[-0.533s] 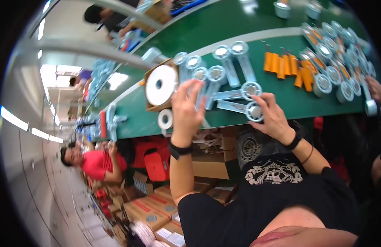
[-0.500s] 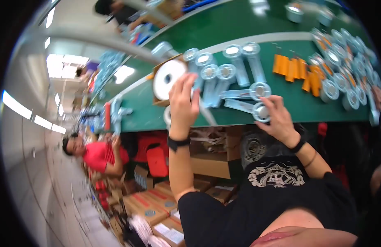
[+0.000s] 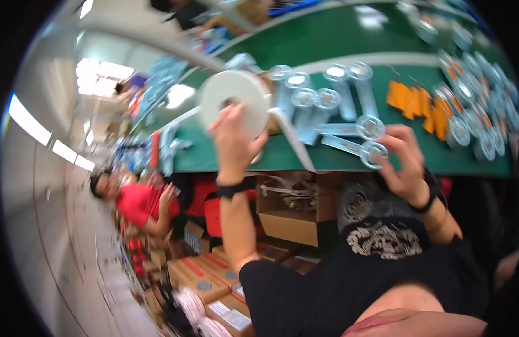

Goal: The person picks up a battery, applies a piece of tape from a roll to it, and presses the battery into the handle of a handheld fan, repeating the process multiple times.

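My left hand (image 3: 236, 140) holds a large white roll (image 3: 251, 106), its fingers at the roll's centre hole. A white strip (image 3: 293, 137) hangs beside the roll down to the table edge. My right hand (image 3: 405, 160) has its fingers apart beside the round head of a light-blue plastic piece (image 3: 374, 155); whether they touch it I cannot tell. Just above that lies another light-blue piece (image 3: 370, 128) with its handle pointing left. Several similar long-handled pieces (image 3: 327, 100) lie in a row farther back, round heads away from me.
Orange wrapped parts with wires (image 3: 417, 102) lie right of the row. A heap of light-blue pieces (image 3: 481, 112) covers the table's right end. Under the green table (image 3: 327, 157) stands an open cardboard box (image 3: 287, 224). A person in red (image 3: 138, 205) sits at the left.
My left hand has taken hold of the white roll and lifted it out of its cardboard box, leftward. My right hand has drawn slightly off the light-blue piece. The view has shifted a little.
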`<state>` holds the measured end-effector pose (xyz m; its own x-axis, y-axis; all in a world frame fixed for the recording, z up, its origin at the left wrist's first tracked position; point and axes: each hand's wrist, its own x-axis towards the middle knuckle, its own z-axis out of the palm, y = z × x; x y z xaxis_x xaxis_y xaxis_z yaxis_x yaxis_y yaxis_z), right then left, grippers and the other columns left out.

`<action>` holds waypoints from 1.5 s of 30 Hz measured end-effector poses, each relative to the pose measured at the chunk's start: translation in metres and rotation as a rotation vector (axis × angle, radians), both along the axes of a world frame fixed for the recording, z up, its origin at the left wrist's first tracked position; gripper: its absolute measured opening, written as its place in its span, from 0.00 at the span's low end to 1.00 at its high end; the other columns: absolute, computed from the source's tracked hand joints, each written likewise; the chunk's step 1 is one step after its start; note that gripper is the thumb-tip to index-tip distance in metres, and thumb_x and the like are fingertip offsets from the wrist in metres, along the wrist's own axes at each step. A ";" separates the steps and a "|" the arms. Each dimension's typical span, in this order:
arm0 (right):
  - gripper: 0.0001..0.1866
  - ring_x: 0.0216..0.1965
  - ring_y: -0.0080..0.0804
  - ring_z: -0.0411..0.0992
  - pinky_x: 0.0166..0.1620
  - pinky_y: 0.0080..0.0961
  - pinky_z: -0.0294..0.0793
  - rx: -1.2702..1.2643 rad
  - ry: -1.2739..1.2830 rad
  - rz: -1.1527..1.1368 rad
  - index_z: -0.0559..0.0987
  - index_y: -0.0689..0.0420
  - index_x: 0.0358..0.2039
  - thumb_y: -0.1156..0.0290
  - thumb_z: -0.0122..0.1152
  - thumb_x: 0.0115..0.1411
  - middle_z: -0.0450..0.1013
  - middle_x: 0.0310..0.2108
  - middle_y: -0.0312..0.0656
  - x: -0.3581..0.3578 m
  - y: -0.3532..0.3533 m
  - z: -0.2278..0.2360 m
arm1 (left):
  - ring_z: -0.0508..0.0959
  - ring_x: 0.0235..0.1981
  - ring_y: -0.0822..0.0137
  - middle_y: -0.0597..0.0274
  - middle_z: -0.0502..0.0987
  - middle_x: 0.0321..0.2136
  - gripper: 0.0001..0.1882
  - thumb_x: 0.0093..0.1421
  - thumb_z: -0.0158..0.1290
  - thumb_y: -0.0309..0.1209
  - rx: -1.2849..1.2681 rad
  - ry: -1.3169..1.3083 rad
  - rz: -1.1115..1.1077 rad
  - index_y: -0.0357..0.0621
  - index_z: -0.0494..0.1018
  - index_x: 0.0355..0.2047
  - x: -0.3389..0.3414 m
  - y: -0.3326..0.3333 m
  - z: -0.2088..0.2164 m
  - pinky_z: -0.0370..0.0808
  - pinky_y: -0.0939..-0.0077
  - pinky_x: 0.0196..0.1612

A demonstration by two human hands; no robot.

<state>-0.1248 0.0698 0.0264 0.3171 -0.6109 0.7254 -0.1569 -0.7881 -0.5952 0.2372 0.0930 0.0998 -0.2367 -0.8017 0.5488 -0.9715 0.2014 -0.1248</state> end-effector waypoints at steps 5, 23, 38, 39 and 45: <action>0.18 0.35 0.26 0.77 0.34 0.23 0.75 1.105 -0.150 0.751 0.79 0.63 0.39 0.64 0.71 0.54 0.74 0.45 0.44 0.041 0.006 0.028 | 0.71 0.53 0.50 0.49 0.71 0.51 0.41 0.39 0.72 0.41 -0.120 -0.021 -0.270 0.49 0.66 0.53 -0.082 0.046 0.021 0.64 0.56 0.52; 0.19 0.37 0.50 0.77 0.38 0.40 0.78 0.269 0.970 -0.625 0.79 0.63 0.36 0.57 0.63 0.57 0.76 0.35 0.53 0.018 -0.131 -0.044 | 0.70 0.46 0.55 0.52 0.69 0.49 0.61 0.33 0.68 0.39 0.014 0.229 -0.379 0.40 0.51 0.68 -0.101 0.015 -0.007 0.58 0.60 0.47; 0.16 0.36 0.56 0.76 0.39 0.45 0.76 0.631 0.588 -0.454 0.74 0.66 0.39 0.64 0.57 0.60 0.76 0.34 0.57 -0.009 -0.172 -0.038 | 0.73 0.41 0.55 0.52 0.72 0.48 0.58 0.34 0.64 0.38 -0.021 0.312 -0.302 0.38 0.50 0.67 -0.092 0.023 -0.016 0.60 0.63 0.44; 0.15 0.37 0.57 0.75 0.41 0.45 0.75 0.814 0.445 -0.349 0.73 0.66 0.38 0.64 0.56 0.61 0.76 0.35 0.57 -0.013 -0.165 -0.015 | 0.73 0.40 0.55 0.52 0.72 0.48 0.58 0.34 0.64 0.38 -0.026 0.303 -0.298 0.38 0.50 0.67 -0.091 0.022 -0.016 0.60 0.64 0.44; 0.14 0.36 0.55 0.75 0.42 0.41 0.74 0.462 0.620 -0.340 0.72 0.66 0.40 0.66 0.53 0.65 0.76 0.34 0.56 -0.043 -0.174 -0.036 | 0.74 0.40 0.56 0.51 0.72 0.48 0.58 0.34 0.63 0.38 -0.003 0.333 -0.306 0.38 0.51 0.67 -0.098 0.016 -0.018 0.61 0.64 0.44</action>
<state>-0.1677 -0.1043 -0.0100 0.3208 -0.9375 0.1345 -0.7463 -0.3377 -0.5735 0.1395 0.1089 0.0816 -0.2731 -0.7204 0.6376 -0.8546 0.4860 0.1831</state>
